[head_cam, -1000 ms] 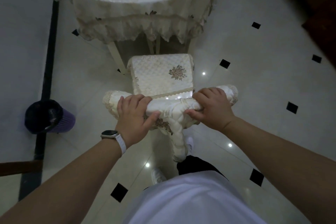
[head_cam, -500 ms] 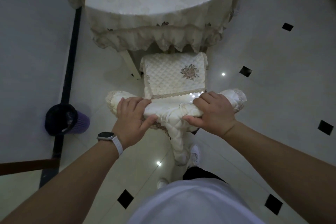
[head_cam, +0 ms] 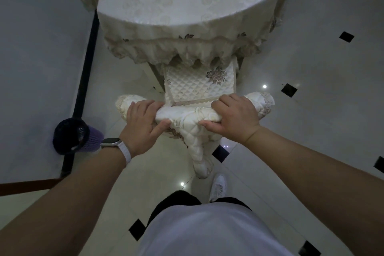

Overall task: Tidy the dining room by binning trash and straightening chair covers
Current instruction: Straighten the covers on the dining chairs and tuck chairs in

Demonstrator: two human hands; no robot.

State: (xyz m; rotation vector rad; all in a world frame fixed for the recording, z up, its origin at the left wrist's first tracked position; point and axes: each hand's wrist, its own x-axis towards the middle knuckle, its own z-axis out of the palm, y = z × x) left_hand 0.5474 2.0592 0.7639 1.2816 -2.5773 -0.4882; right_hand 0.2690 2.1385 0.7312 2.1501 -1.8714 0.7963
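Head view shows our left hand (head_cam: 143, 124) and right hand (head_cam: 236, 119) each grasping the quilted chair cover (head_cam: 187, 115) on the chair's backrest top, near centre. Beyond it, the seat cushion (head_cam: 197, 87) is tucked partly under the tablecloth (head_cam: 187, 16) frill. A dark bin (head_cam: 70, 135) stands on the floor at left, well apart from the chair.

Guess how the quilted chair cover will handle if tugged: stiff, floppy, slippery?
Probably floppy: the chair cover bunches under the left hand and right hand, and its tail droops limp. Likely light, padded quilting. Its sheen hints it may slip when pulled.
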